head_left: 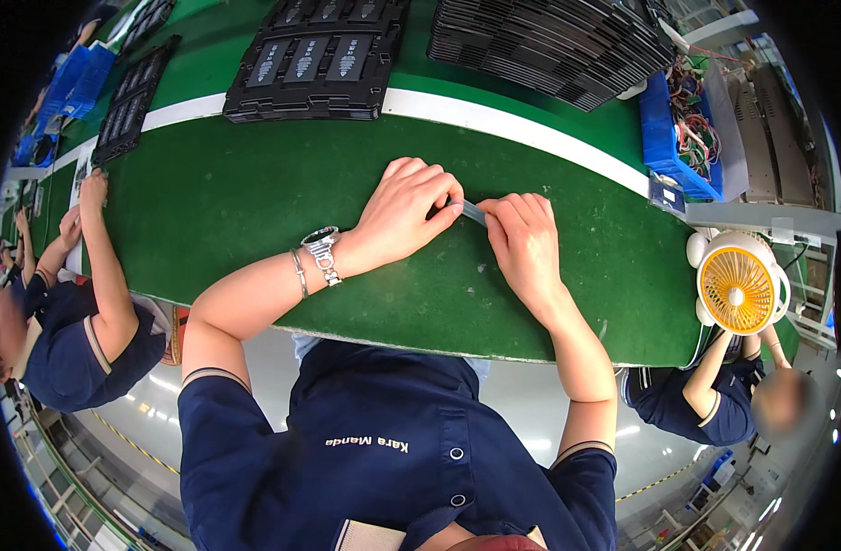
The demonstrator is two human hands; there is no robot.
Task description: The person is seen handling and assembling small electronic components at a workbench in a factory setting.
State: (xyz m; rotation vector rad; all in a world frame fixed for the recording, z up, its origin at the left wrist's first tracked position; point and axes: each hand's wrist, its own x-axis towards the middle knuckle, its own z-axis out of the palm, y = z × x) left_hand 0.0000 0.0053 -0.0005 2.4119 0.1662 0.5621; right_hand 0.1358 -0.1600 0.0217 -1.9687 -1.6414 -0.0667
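Observation:
Between my hands, just above the green table (pixel 365 312), is a small flat grey piece (pixel 473 212), seen almost edge-on and largely covered by fingers. My left hand (pixel 408 209) pinches its left end between thumb and curled fingers. At the other end my right hand (pixel 527 241) grips it, thumb and fingertips pressed together. Most of the piece's face is hidden, so its exact kind does not show. A silver watch (pixel 320 246) and a thin bracelet are on my left wrist.
Ahead stands a black tray (pixel 303 96) holding flat grey rectangular pieces, with a tall stack of black trays (pixel 549 46) to its right. A blue bin (pixel 664 138) of wires and a yellow-and-white fan (pixel 736 286) are at right. Co-workers sit on both sides.

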